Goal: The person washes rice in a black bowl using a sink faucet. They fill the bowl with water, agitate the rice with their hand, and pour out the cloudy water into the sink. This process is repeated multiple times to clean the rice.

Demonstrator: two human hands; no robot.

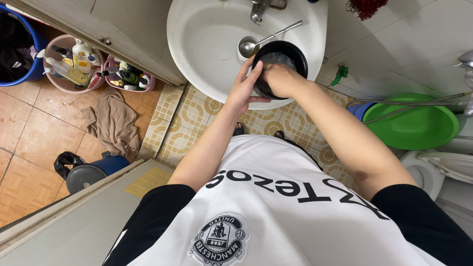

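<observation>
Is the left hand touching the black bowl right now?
Touching. The head view shows the left hand pressed flat against the outer wall of the black bowl, fingers on its rim, over the white sink.

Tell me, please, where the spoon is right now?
The spoon lies in the white sink, bowl end resting on a small cup, just left of the black pot.

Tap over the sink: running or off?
Cannot tell. No stream shows below the tap; the black pot, which both hands hold, looks wet inside.
</observation>
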